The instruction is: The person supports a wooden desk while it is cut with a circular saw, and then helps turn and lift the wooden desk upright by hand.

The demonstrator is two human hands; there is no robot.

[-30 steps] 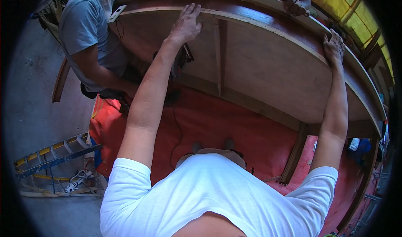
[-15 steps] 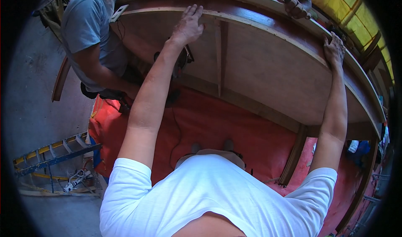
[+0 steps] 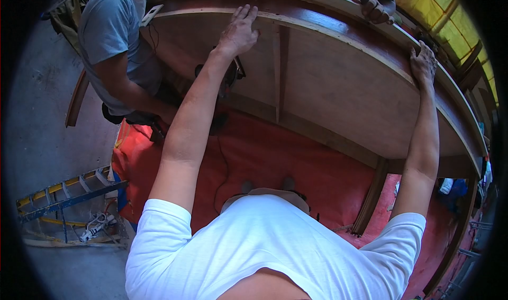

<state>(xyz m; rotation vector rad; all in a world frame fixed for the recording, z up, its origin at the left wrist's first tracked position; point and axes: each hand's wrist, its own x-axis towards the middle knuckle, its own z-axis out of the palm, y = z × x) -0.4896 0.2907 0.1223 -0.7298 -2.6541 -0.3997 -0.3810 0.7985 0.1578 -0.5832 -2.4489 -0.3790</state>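
Both arms reach forward to a long wooden frame (image 3: 317,20) with a dark reddish-brown top face and pale edges. My left hand (image 3: 239,33) rests on its near edge left of centre, fingers stretched toward the far side. At the right, my right hand (image 3: 424,64) lies over the top of the same frame, fingers extended and a little apart. Neither hand shows an object in it. Below the near edge, a pale panel (image 3: 338,83) with an upright wooden brace (image 3: 279,69) slopes down. The undersides of both palms are hidden.
A co-worker in a grey shirt (image 3: 108,30) stands at the left, near a power cord. Across the frame, another person's hand (image 3: 377,10) holds a dark tool. A ladder (image 3: 69,194) lies at lower left. Red sheeting (image 3: 254,146) covers the floor beside a wooden post (image 3: 371,196).
The other person's hand across the frame has shifted slightly down and right. My hands stay in nearly the same places on the wood.
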